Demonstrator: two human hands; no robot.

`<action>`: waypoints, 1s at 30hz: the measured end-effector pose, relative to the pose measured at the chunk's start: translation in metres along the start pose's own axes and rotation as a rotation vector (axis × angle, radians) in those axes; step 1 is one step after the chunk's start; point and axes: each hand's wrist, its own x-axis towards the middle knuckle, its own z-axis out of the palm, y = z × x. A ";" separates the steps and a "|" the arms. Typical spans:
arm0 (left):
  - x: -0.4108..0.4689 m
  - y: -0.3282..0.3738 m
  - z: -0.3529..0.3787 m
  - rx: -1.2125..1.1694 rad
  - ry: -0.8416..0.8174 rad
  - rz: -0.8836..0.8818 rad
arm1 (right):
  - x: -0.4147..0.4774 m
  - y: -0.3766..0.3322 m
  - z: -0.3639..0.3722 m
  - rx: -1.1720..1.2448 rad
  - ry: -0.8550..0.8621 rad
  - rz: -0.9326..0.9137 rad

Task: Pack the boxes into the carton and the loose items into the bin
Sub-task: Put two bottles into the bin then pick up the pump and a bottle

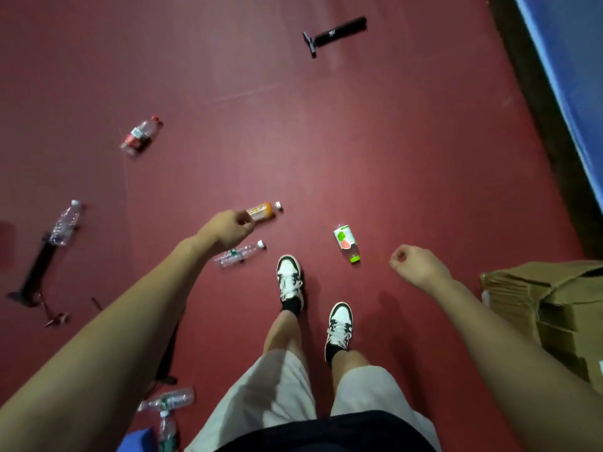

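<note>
- Our left hand reaches forward, fingers curled round the base of the orange bottle, whose white cap points away from the hand. Our right hand is curled into a loose fist and holds nothing.
- The red floor lies under everything.
- Brown cardboard cartons are stacked at the right edge, just beside our right forearm.
- A black stand lies at the left, with a clear water bottle across its upper end.
- A black handled tool lies far ahead, well apart from the rest.
- A cola bottle lies ahead on the left.
- A green-capped bottle lies between our hands.
- A thin clear bottle lies under our left hand, near our left shoe.
- Crushed clear bottles lie by our left arm at the bottom edge.
</note>
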 end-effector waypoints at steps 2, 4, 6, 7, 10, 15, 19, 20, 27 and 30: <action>0.025 -0.027 0.005 0.007 -0.003 -0.031 | 0.026 -0.020 0.014 0.017 -0.036 -0.006; 0.056 -0.050 0.015 0.024 -0.015 -0.049 | 0.057 -0.038 0.028 0.015 -0.048 -0.005; 0.093 -0.071 0.027 0.041 -0.025 -0.041 | 0.094 -0.053 0.042 0.005 -0.027 -0.004; 0.114 -0.080 0.035 0.050 -0.028 -0.031 | 0.115 -0.059 0.050 0.014 -0.006 -0.003; 0.177 -0.111 0.061 0.079 -0.032 -0.019 | 0.183 -0.071 0.077 0.043 0.054 0.001; 0.282 -0.166 0.128 0.097 0.042 -0.040 | 0.304 -0.060 0.144 0.005 0.100 0.029; 0.352 -0.204 0.188 0.117 0.063 -0.040 | 0.389 -0.045 0.206 0.028 0.065 0.099; 0.367 -0.214 0.203 0.136 0.066 -0.035 | 0.407 -0.042 0.221 0.037 0.051 0.107; 0.445 -0.265 0.270 0.231 0.138 -0.059 | 0.485 -0.023 0.291 0.028 0.098 0.155; 0.467 -0.272 0.285 0.210 0.201 -0.081 | 0.496 -0.013 0.304 0.013 0.129 0.127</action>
